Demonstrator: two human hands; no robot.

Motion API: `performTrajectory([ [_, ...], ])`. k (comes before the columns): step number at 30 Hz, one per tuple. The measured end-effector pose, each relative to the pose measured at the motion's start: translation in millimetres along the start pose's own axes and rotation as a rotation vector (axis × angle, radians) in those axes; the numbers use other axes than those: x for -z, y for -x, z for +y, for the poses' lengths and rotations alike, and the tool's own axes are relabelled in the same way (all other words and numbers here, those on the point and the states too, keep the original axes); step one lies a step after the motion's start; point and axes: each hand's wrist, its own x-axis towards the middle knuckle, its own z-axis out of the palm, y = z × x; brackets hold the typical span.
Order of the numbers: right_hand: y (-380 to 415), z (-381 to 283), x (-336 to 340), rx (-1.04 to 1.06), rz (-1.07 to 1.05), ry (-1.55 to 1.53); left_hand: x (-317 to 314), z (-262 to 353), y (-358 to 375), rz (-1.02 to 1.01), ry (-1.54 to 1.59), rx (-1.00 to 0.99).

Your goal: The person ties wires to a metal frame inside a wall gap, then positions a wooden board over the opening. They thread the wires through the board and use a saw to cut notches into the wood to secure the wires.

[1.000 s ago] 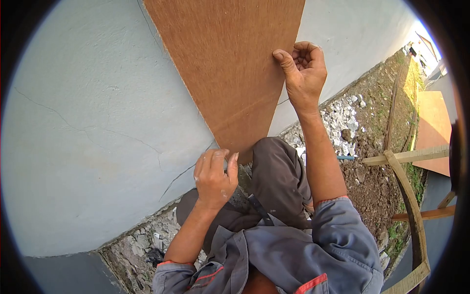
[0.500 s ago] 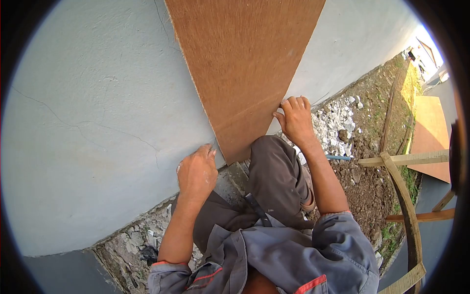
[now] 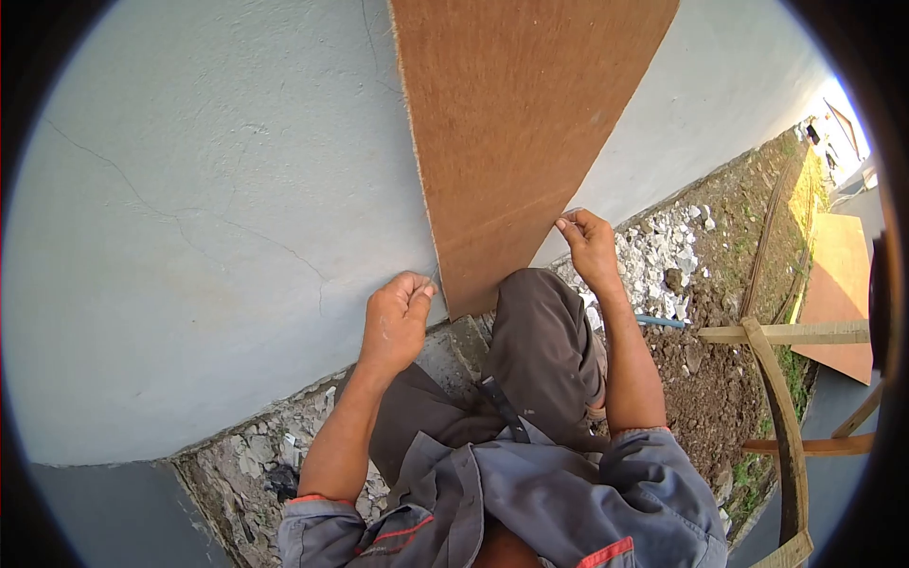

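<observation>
Board [image 3: 530, 142]: thin brown sheet, plywood or hardboard by the look, standing upright against the wall [image 3: 208, 237]. It fills the frame from 12 o'clock down to centre; bottom edge sits just above the person's knee [image 3: 544, 331], near the wall base.

Left hand [image 3: 398, 317]: at the board's lower-left corner, about 9 o'clock of that bottom edge. Fingers curled narrow, tips at the edge where board meets wall. Cannot tell if it truly pinches the edge or just presses beside it.

Right hand [image 3: 589, 241]: on the right edge, low, about 3 o'clock of the visible bottom part. Fingers closed on the edge, thumb on the face side. Looks like a real grip.

Handling, my read: light for its area, but thin, so it should flex and bow if carried flat or held by one corner. Edges look rough and fibrous, so splinter risk; the face is matte, not slippery. Corners are likely to chip if dropped on rubble. Best hold: both long edges, hands spread apart, sheet kept vertical.

Around it: wall is grey plaster with hairline cracks. Rubble [image 3: 653, 246] of white stone chips along the wall foot from 3 to 7 o'clock. Bare soil beyond. Timber frame [image 3: 786, 398] at 4 o'clock. Another brown sheet [image 3: 838, 284] lying at 3 o'clock, well apart.
</observation>
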Motion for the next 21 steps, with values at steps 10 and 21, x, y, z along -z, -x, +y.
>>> performTrajectory([
  [10, 12.1, 1.9, -20.3, 0.047, 0.166, -0.129, -25.8, -19.8, 7.6, 0.061, 0.203, -0.145],
  [21, 18.3, -4.5, -28.3, -0.042, 0.175, -0.165, -53.0, -20.8, 17.7, 0.022, 0.649, -0.038],
])
